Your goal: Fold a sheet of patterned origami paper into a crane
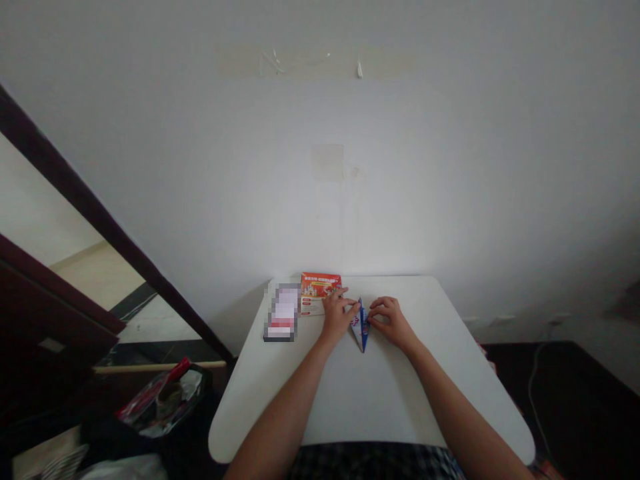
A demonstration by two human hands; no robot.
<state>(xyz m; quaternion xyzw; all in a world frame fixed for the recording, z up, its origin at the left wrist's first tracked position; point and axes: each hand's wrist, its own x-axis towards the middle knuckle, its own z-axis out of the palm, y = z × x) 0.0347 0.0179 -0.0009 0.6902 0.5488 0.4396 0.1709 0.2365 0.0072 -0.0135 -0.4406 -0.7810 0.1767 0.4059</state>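
1. Checked cloth borders the table's near edge.
2. Toward the far side, our left hand pinches the folded paper; our right hand touches its right side, grip unclear to us.
3. We'd best align edges before pressing creases evenly.

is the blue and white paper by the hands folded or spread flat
Folded: the paper narrows to a sharp point, and its white and blue parts meet along a straight edge.
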